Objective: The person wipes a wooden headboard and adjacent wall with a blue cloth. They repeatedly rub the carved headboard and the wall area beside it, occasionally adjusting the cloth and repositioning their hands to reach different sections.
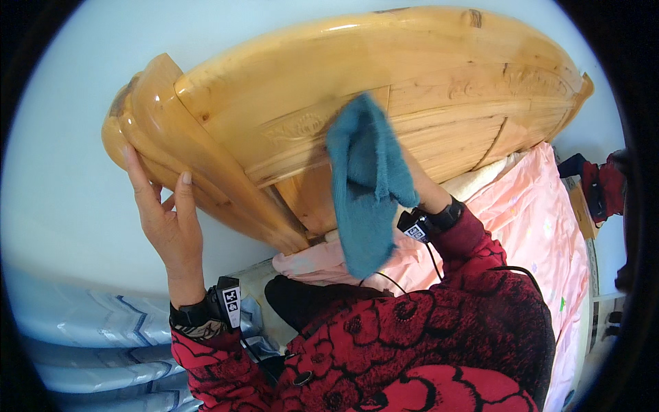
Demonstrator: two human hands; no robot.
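A glossy wooden headboard with carved panels stands against the wall. At its left post, my left hand rests its fingertips on the rounded outer side, fingers apart. A teal cloth hangs in front of the headboard's middle, slightly blurred. Behind it is my right hand, mostly hidden by the fabric, with only the wrist side showing; the cloth appears to be held in it. Both wrists wear black bands with small devices.
A bed with a pink flowered sheet lies below the headboard. Blue curtains hang at the lower left. Dark and red fabric is at the far right. Thin black cables run from the wrist devices.
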